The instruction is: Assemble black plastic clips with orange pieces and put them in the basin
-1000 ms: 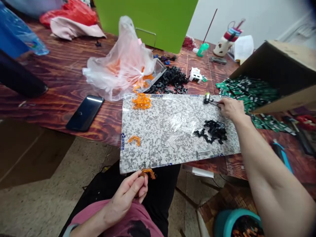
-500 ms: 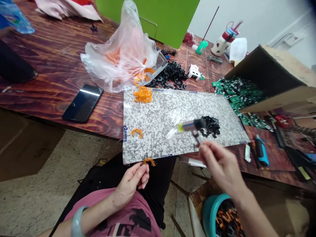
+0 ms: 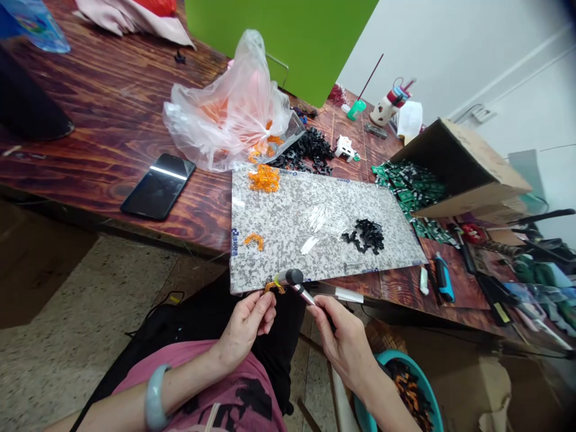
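Left hand [image 3: 245,324] clamped on orange clip [image 3: 269,287], right hand [image 3: 344,342] gripping mallet [image 3: 288,277] just above.

The left hand [image 3: 246,327] and right hand [image 3: 344,342] are held low and pretty close together, though not touching. Left fingers [image 3: 258,318] are curled into a pinch, right fingers [image 3: 326,321] are wrapped into a grip, and the left forearm [image 3: 171,393] and right forearm [image 3: 387,408] are angled inward.

- One left hand [image 3: 245,324]
- One right hand [image 3: 344,345]
- One orange piece [image 3: 270,287] held
- One small mallet [image 3: 290,281]
- One phone [image 3: 157,186]
- One plastic bag [image 3: 229,114]
- One cardboard box [image 3: 459,168]
- One teal basin [image 3: 382,358]
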Tool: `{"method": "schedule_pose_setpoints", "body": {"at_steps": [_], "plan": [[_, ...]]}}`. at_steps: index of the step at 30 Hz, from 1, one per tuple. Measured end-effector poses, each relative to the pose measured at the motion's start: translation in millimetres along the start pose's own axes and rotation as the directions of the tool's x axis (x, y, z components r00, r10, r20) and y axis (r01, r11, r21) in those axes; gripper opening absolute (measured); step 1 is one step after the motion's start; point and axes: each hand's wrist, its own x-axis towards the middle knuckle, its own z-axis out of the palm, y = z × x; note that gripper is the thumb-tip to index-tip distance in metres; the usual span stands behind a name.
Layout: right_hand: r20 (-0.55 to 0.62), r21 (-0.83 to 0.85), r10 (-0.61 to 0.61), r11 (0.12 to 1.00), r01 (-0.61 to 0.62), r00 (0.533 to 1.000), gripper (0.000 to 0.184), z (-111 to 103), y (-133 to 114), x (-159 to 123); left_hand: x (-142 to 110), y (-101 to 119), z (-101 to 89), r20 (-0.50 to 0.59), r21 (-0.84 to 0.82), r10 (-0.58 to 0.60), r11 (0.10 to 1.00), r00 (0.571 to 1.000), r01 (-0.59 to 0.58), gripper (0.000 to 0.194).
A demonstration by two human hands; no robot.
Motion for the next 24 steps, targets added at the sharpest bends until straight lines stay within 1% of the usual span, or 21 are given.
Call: {"method": "schedule_pose_setpoints", "body": {"at_steps": [2,3,5,7,8,9,12,13,15,18,20,22,24], "plan": [[-0.043,-0.009,-0.022,1.000,0.022,0.999,0.013,-6.1,-3.9,-1.8,0.2,-0.3,-0.1,-0.002,-0.003,0.001,1.000,1.000,-0.001,0.039],[-0.083,-0.015,-0.037,0.999,0.036,0.996,0.012,-10.3,-6.8,-3.6,0.4,-0.5,0.0,-0.003,-0.006,-0.001,1.000,1.000,0.001,0.039],[-0.185,-0.041,-0.070,0.997,0.064,0.980,0.014,-17.2,-12.4,-8.7,0.5,-0.5,0.1,-0.004,-0.012,-0.006,1.000,1.000,0.006,0.039],[-0.263,-0.063,-0.095,0.995,0.081,0.960,0.017,-17.5,-15.0,-13.3,0.4,-0.3,0.3,-0.004,-0.014,-0.010,1.000,1.000,0.010,0.039],[-0.262,-0.064,-0.098,0.994,0.084,0.960,0.017,-14.4,-14.4,-14.6,0.3,-0.1,0.4,-0.003,-0.014,-0.010,1.000,1.000,0.010,0.039],[-0.237,-0.061,-0.095,0.995,0.083,0.967,0.017,-9.8,-12.8,-14.9,0.1,0.2,0.4,-0.002,-0.012,-0.008,1.000,1.000,0.008,0.039],[-0.107,-0.035,-0.054,0.998,0.050,0.993,0.015,3.7,-5.6,-11.4,-0.3,0.9,-0.1,0.001,-0.002,-0.001,1.000,1.000,0.001,0.039],[-0.095,-0.028,-0.043,0.999,0.040,0.995,0.016,4.9,-4.6,-10.0,-0.3,1.0,-0.3,0.003,0.002,0.001,1.000,1.000,-0.001,0.039],[-0.153,-0.012,-0.050,0.999,0.048,0.987,0.017,0.5,-6.6,-9.1,-0.1,0.9,-0.3,0.005,0.005,0.001,1.000,1.000,-0.001,0.039],[-0.282,-0.009,-0.102,0.995,0.104,0.954,0.022,-12.6,-16.7,-12.3,0.2,0.0,0.1,0.005,0.000,0.001,1.000,1.000,-0.001,0.039],[-0.307,-0.008,-0.126,0.991,0.130,0.943,0.023,-14.0,-20.9,-13.8,0.2,-0.6,0.2,0.004,-0.002,0.003,1.000,1.000,-0.003,0.039],[-0.240,-0.007,-0.130,0.991,0.133,0.962,0.019,-6.3,-19.1,-12.2,0.0,-0.8,-0.3,0.007,0.000,0.005,1.000,1.000,-0.005,0.038],[-0.125,-0.016,-0.120,0.993,0.119,0.985,0.016,4.9,-12.5,-8.0,-0.3,-0.4,-1.1,0.010,0.006,0.010,1.000,1.000,-0.010,0.038]]}}
